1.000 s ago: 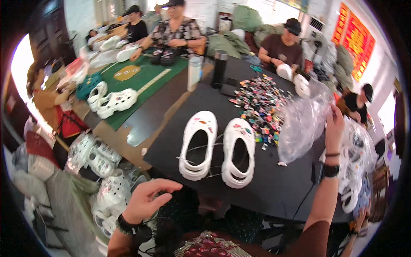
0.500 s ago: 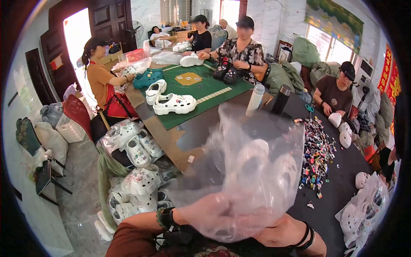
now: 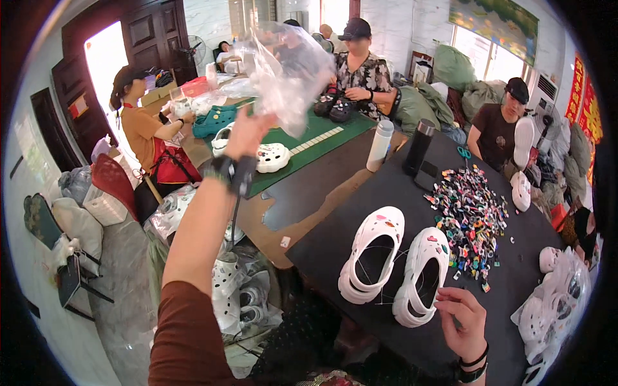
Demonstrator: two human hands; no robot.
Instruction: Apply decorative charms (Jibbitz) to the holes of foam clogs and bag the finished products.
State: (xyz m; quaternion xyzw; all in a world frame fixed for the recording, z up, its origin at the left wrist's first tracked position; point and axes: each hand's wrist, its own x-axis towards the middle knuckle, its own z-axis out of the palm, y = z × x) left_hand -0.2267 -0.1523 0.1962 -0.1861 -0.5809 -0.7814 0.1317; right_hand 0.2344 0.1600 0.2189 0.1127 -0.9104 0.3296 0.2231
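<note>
My left hand (image 3: 250, 132) is stretched out over the far left part of the table, its fingers closed on a crumpled clear plastic bag (image 3: 290, 80), which is blurred by motion. A pair of white clogs stands in front of me on the black table surface: a left clog (image 3: 370, 257) and a right clog (image 3: 421, 276). Both carry small coloured charms on their toes, and a thin clear thread shows at them. Beside the heel of the right clog is my right hand (image 3: 462, 321), fingers loosely bent and apart, fingertips at the clog's edge.
Loose colourful charms (image 3: 473, 225) are heaped right of the clogs. A white bottle (image 3: 380, 147) and a black bottle (image 3: 420, 147) stand beyond them. Bagged clogs (image 3: 553, 305) lie at the right edge. Several co-workers sit around the table; a green mat (image 3: 328, 151) lies farther off.
The clear bag has come off the white clogs and moved up and far left in my left hand. The clogs now stand uncovered, and my right hand is beside the right one.
</note>
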